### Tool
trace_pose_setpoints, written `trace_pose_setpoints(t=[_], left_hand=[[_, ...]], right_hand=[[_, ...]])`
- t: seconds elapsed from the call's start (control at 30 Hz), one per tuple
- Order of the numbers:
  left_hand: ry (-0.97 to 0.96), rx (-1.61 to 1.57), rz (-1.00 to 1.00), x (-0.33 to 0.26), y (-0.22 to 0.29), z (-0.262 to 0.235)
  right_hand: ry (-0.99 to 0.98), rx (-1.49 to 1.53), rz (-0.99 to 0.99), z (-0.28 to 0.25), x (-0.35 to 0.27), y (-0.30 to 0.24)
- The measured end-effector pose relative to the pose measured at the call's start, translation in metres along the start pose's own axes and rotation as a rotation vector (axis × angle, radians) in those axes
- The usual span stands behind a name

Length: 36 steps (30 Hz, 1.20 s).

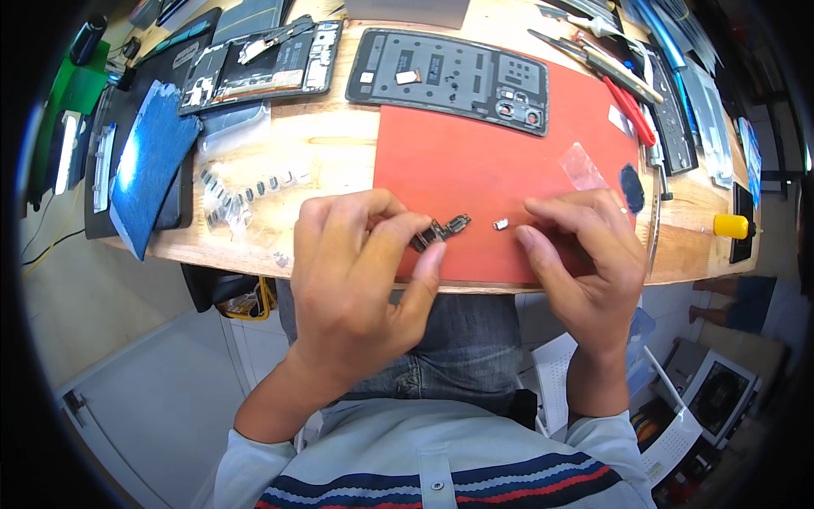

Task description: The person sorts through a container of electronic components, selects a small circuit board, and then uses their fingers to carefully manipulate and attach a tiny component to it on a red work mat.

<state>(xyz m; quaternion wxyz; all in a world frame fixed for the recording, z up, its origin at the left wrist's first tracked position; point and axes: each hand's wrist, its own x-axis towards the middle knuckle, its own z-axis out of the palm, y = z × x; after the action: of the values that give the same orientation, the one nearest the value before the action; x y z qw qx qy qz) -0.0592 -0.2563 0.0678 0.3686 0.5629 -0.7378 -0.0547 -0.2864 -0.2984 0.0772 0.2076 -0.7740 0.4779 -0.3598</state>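
Note:
Pinched between the thumb and fingertips of my left hand [352, 263] is a small dark circuit board [458, 224], its free end pointing right over the red mat [475, 178]. The fingers hide part of it. A tiny silvery metal piece [500, 224] lies just beyond that end, apart from the board. To the right of this piece, my right hand [589, 259] hovers low with thumb and forefinger spread and nothing between them.
A dark phone back cover [449, 81] rests across the mat's far side. Left of it lies an opened phone [267, 68]. Small connectors in clear plastic [229, 204] sit left of my left hand. Red-handled pliers [629, 112] and other tools crowd the right.

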Motion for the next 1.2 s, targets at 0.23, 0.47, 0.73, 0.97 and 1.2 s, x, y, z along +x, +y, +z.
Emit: trace_pose_setpoints(t=[0.23, 0.47, 0.73, 0.97, 1.2], left_hand=[[-0.003, -0.068, -0.023, -0.012, -0.002, 0.0], [-0.015, -0.146, -0.068, -0.014, -0.004, 0.001], [-0.031, -0.165, -0.059, -0.015, -0.006, -0.001], [0.03, -0.174, -0.041, -0.014, -0.007, 0.006], [0.036, -0.222, -0.047, -0.016, -0.01, 0.003]], right_hand=[[-0.004, -0.057, 0.003, 0.002, -0.009, -0.008], [-0.023, -0.053, 0.037, 0.005, -0.006, -0.013], [-0.082, -0.074, 0.06, 0.006, -0.003, -0.015], [-0.076, -0.066, 0.102, 0.006, 0.001, -0.016], [-0.162, -0.038, 0.032, 0.003, 0.01, -0.009]])
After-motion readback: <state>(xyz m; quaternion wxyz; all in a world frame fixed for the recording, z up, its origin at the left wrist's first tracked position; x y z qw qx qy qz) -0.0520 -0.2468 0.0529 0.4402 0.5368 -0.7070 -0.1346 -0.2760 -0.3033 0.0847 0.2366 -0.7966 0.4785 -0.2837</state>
